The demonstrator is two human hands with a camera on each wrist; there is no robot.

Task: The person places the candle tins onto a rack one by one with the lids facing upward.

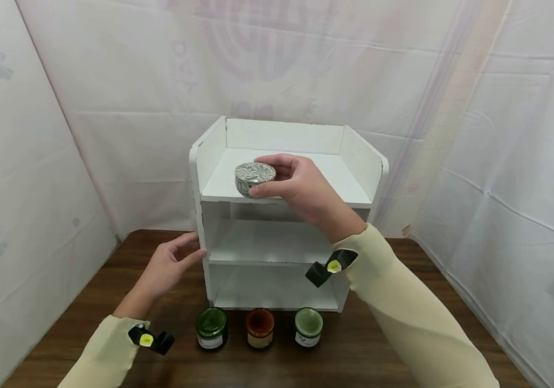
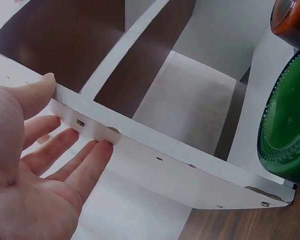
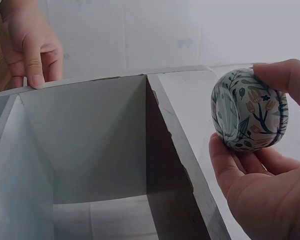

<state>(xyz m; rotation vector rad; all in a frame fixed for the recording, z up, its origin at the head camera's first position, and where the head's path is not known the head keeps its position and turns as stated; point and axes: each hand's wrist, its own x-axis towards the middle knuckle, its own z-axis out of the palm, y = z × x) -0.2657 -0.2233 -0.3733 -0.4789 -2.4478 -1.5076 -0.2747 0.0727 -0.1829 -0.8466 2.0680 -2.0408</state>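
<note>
My right hand [image 1: 306,188] holds a small round tin [image 1: 255,173] with a leaf pattern between thumb and fingers, above the front of the white shelf unit's top board [image 1: 296,161]. Flowers and leaves show on the tin [image 3: 257,112] in the right wrist view, where it is tilted. Lower down, my left hand [image 1: 167,267] touches the unit's left side panel [image 1: 201,231]. In the left wrist view the thumb of that hand [image 2: 40,175] lies at the panel's front edge, and its extended fingertips rest against the outer face.
Three glass jars stand on the wooden table [image 1: 170,307] before the unit: a dark green jar [image 1: 211,323], an amber jar [image 1: 260,326] and a pale green jar [image 1: 308,325]. The unit has two lower compartments [image 1: 267,242]. White sheets [image 1: 136,134] hang behind and at both sides.
</note>
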